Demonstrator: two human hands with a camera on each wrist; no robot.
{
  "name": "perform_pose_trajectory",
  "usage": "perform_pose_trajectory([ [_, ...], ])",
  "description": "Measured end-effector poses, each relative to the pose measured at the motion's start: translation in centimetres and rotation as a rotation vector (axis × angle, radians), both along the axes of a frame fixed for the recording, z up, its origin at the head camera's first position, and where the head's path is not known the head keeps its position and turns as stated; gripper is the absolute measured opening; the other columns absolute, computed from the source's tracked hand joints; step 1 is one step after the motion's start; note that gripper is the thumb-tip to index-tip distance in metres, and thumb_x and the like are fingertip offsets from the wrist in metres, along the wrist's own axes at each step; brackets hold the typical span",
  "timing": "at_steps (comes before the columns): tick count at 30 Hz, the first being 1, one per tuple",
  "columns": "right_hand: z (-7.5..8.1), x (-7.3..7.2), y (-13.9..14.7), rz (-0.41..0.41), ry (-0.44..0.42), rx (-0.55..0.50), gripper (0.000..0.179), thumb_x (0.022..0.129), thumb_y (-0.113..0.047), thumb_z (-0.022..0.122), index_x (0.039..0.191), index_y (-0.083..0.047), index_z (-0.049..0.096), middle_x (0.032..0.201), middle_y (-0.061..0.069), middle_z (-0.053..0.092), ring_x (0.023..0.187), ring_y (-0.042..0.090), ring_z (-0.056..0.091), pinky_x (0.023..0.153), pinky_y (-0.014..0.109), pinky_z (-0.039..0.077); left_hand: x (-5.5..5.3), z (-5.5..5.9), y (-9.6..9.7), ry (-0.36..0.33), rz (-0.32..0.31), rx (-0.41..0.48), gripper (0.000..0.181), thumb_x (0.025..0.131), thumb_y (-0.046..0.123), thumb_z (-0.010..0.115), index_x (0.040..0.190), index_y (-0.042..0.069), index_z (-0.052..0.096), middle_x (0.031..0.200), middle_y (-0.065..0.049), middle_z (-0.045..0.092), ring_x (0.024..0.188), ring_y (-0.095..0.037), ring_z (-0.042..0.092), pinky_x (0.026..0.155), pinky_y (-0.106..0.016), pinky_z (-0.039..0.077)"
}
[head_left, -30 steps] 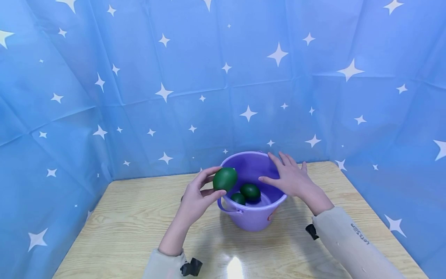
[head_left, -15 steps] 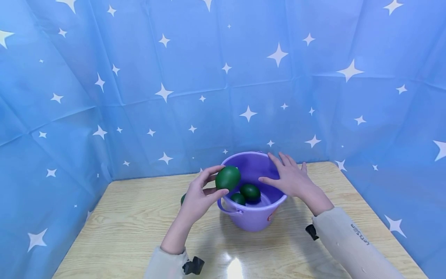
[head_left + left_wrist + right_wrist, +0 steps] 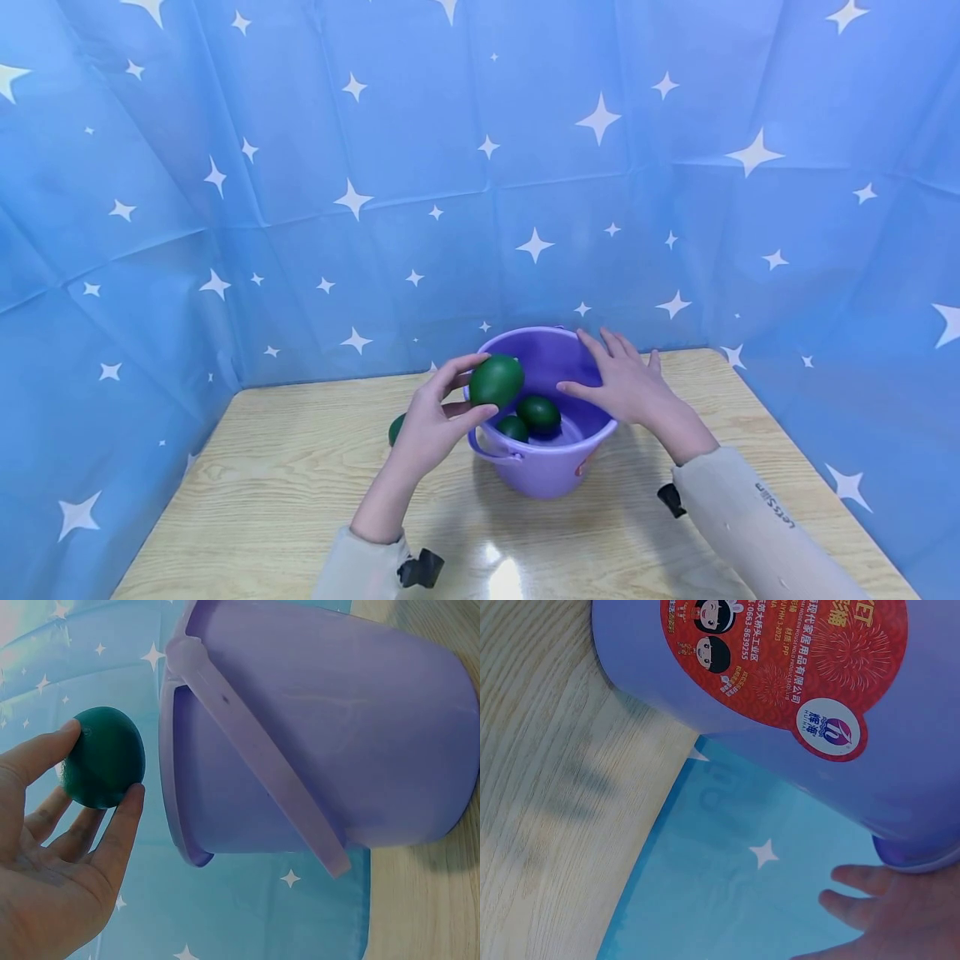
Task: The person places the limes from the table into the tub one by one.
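My left hand [image 3: 432, 419] pinches a dark green, smooth, egg-shaped fruit [image 3: 497, 381] between thumb and fingertips, over the left part of the bucket's mouth in the head view. In the left wrist view the fruit [image 3: 103, 757] is apart from the bucket's rim. The purple bucket [image 3: 543, 475] stands upright on the table, its handle [image 3: 262, 765] hanging down on the left side. Two similar green fruits [image 3: 538, 414] lie inside on its bottom. My right hand [image 3: 626, 385] rests at the right rim with fingers spread; in the right wrist view they extend straight past it.
Another green fruit [image 3: 396, 429] lies on the wooden table [image 3: 285, 483], partly hidden behind my left hand. A blue curtain with white stars [image 3: 420, 167] surrounds the table at the back and sides. A red label [image 3: 780, 660] is on the bucket's side.
My left hand has moved slightly to the right with the green fruit, farther over the bucket. More of the fruit on the table shows. The right hand and bucket have stayed put.
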State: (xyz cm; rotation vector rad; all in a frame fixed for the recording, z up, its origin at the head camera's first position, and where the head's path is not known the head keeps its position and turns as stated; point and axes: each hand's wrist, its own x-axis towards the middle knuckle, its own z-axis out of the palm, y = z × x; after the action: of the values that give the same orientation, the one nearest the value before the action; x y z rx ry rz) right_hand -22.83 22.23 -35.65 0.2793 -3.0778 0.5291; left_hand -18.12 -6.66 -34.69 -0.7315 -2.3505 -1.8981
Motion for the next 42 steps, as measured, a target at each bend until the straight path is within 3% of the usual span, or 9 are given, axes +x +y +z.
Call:
perform_pose_trajectory([
  [13,-0.1,-0.03,0.03,-0.004,0.003,0.003,0.102,0.086,-0.076,0.051,0.161,-0.016,0.017,0.164,0.028,0.014,0.15,0.051,0.011,0.108,0.085,0.004,-0.06,0.22,0.77,-0.029,0.013,-0.01,0.055,0.088,0.007,0.075,0.138,0.022,0.056,0.143,-0.003,0.055,0.124,-0.024,0.059,0.093,-0.026,0.059],
  [21,0.11,0.12,-0.08,-0.002,-0.003,-0.004,0.102,0.087,-0.076,0.052,0.161,-0.015,0.017,0.164,0.028,0.013,0.15,0.052,0.011,0.108,0.085,0.004,0.01,0.27,0.92,-0.008,0.017,-0.017,0.053,0.091,0.007,0.072,0.139,0.02,0.055,0.144,-0.001,0.055,0.128,-0.024,0.057,0.095,-0.026,0.058],
  [29,0.13,0.17,-0.11,-0.004,-0.004,-0.001,0.101,0.087,-0.075,0.053,0.161,-0.015,0.017,0.164,0.028,0.014,0.15,0.051,0.011,0.108,0.085,0.004,-0.09,0.25,0.95,0.032,0.007,0.022,0.048,0.094,0.005,0.067,0.139,0.016,0.054,0.144,-0.004,0.056,0.134,-0.032,0.054,0.098,-0.026,0.057],
  [42,0.03,0.13,-0.07,-0.003,-0.015,-0.004,0.103,0.086,-0.076,0.052,0.161,-0.015,0.016,0.164,0.028,0.013,0.15,0.051,0.011,0.108,0.085,0.003,-0.18,-0.09,0.37,0.044,0.017,0.012,0.047,0.094,0.008,0.068,0.139,0.015,0.055,0.144,-0.005,0.056,0.133,-0.029,0.056,0.099,-0.028,0.056],
])
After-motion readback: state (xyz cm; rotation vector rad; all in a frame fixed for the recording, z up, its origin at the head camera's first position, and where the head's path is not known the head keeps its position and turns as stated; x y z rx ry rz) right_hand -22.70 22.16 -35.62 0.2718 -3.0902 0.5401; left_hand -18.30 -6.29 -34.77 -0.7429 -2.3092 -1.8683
